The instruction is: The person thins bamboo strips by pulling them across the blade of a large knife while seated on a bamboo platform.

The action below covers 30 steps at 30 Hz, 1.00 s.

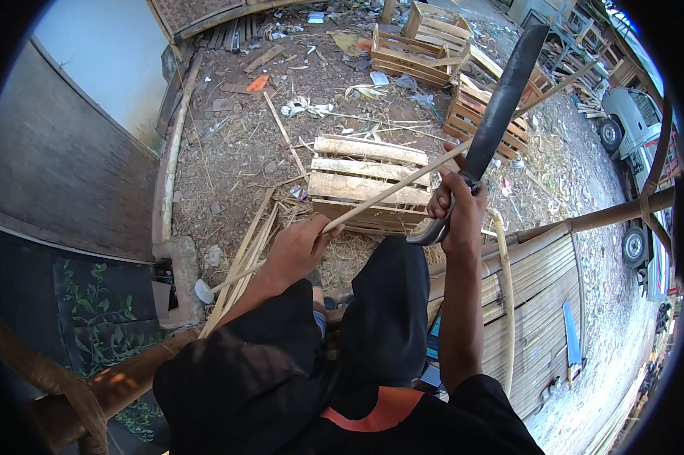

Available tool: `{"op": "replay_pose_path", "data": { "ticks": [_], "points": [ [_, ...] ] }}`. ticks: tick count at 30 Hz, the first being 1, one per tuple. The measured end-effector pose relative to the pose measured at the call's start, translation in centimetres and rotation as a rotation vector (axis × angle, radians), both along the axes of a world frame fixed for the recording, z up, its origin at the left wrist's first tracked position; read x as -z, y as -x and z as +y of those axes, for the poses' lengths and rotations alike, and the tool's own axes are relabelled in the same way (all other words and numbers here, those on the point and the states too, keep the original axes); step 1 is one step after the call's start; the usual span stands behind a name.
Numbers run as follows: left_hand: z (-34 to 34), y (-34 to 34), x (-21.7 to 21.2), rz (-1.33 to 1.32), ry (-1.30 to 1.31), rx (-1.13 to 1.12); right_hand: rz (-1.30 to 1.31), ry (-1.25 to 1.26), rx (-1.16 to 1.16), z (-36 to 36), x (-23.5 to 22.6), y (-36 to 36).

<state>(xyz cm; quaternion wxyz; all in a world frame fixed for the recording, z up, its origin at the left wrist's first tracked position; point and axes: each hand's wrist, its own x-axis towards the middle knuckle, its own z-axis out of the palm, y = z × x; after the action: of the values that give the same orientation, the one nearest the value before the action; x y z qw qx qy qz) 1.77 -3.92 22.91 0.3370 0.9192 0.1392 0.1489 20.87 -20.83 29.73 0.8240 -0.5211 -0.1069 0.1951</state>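
A long, thin, pale stick (pixel 395 186) runs slantwise in front of me, from near my left leg to the upper right. My left hand (pixel 295 249) is closed around it above my knee. In my right hand (pixel 459 208) is the curved handle of a machete (pixel 506 97), its broad dark blade tilted up and to the right. The stick passes behind the blade close to the handle. A finger of the right hand reaches up by the stick; whether it touches is unclear. Below the left hand, the stick's lower end lies near a small whitish lump (pixel 203 291).
A slatted wooden crate (pixel 368 168) stands on the littered ground ahead, with more crates (pixel 410 57) behind it. Pale wood strips (pixel 243 262) lean at my left. At right are a bamboo-slat surface (pixel 543 280), a blue-bladed tool (pixel 571 337) and a parked truck (pixel 630 125).
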Motion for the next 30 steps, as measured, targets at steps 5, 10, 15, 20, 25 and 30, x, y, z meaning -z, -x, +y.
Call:
{"op": "replay_pose_path", "data": {
  "ticks": [5, 10, 15, 20, 25, 30],
  "points": [
    [-0.9, -0.7, 0.2, 0.236, 0.542, 0.074, -0.335, 0.473, -0.109, -2.4, 2.3, 1.3],
    [-1.2, -0.7, -0.3, 0.324, 0.483, 0.021, -1.032, 1.008, -0.256, -1.7, 3.6, 2.1],
    [-1.5, -0.1, -0.3, 0.139, 0.285, -0.03, -1.271, 1.083, -0.438, 0.0, 4.5, 2.5],
    [-2.3, 0.4, 0.5, 0.36, 0.255, -0.073, -1.229, 1.222, -0.646, 1.2, 4.6, 2.4],
    [-2.3, 1.7, 0.5, 0.409, 0.183, -0.121, -1.252, 1.369, -0.706, 2.4, 6.1, -0.6],
    [-2.7, 2.3, 1.1, 0.406, 0.222, -0.08, -1.057, 1.499, -0.441, 0.4, 7.9, -8.4]
  ]
}}
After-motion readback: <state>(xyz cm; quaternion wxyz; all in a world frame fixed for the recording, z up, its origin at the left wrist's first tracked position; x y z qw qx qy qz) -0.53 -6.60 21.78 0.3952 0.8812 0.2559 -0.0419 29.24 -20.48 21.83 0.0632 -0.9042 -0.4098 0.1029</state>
